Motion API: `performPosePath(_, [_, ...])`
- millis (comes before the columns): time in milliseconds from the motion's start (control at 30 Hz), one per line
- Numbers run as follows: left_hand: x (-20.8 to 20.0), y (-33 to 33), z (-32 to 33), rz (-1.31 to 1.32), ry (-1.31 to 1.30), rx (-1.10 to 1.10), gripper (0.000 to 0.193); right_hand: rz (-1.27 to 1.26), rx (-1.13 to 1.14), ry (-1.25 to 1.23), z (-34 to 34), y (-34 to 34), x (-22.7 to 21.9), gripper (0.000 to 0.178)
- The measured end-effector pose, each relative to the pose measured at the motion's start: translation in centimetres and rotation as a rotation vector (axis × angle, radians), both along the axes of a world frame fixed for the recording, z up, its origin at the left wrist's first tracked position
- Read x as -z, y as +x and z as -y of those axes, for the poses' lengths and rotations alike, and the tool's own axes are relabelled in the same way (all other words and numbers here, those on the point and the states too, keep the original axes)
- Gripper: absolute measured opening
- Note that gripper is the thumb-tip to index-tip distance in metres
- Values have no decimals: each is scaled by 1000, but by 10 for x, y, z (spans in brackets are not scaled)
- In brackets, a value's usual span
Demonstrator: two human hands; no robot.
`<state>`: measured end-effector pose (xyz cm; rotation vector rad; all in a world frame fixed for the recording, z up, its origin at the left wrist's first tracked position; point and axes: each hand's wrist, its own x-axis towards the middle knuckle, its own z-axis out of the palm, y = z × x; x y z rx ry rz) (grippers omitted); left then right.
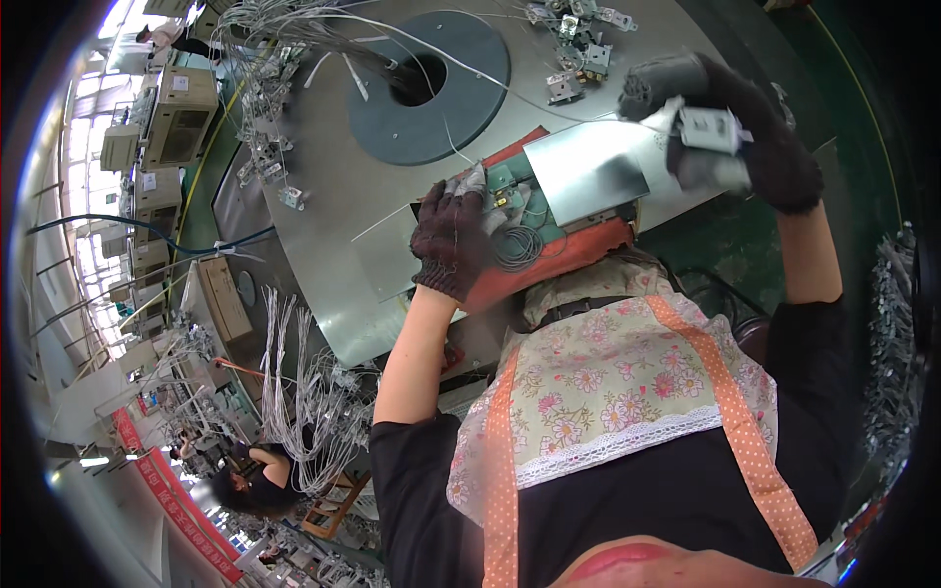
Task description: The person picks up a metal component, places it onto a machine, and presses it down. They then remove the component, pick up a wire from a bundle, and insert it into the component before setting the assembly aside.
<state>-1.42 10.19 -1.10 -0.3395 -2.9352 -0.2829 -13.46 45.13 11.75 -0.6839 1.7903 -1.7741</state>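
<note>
My right hand (730, 137), in a dark glove with grey fingertips, is raised at the right and closed on a small boxy metal part (712, 130). A thin wire runs leftward from near that part. My left hand (453, 230), gloved alike, bends its fingers over the left part of an orange-red housing (559, 263). What those fingers grip, if anything, is hidden. Beside them inside the housing lie a coil of grey wire (518, 248) and green and yellow parts (505, 199). A shiny metal plate (586, 171) covers the housing's right part.
The metal worktable (333, 225) carries a grey disc (485, 59) with a central hole, through which a cable bundle (363, 49) passes. Several similar metal parts (578, 59) lie at the back, others (265, 147) at the left. White wires (304, 412) hang beside the table; a person (260, 480) is beyond.
</note>
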Motion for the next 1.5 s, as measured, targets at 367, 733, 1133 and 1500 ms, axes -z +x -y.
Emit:
performPosePath(367, [5, 1, 4, 37, -9, -41, 67, 526, -335, -255, 84, -1, 23, 71])
performPosePath(733, [7, 7, 8, -4, -35, -34, 63, 712, -367, -680, 107, 4, 49, 70])
performPosePath(1133, [16, 2, 10, -10, -9, -17, 64, 709, -156, -473, 109, 14, 58, 62])
performPosePath(1500, [5, 6, 8, -9, 28, -16, 61, 40, -102, 21, 84, 30, 56, 56])
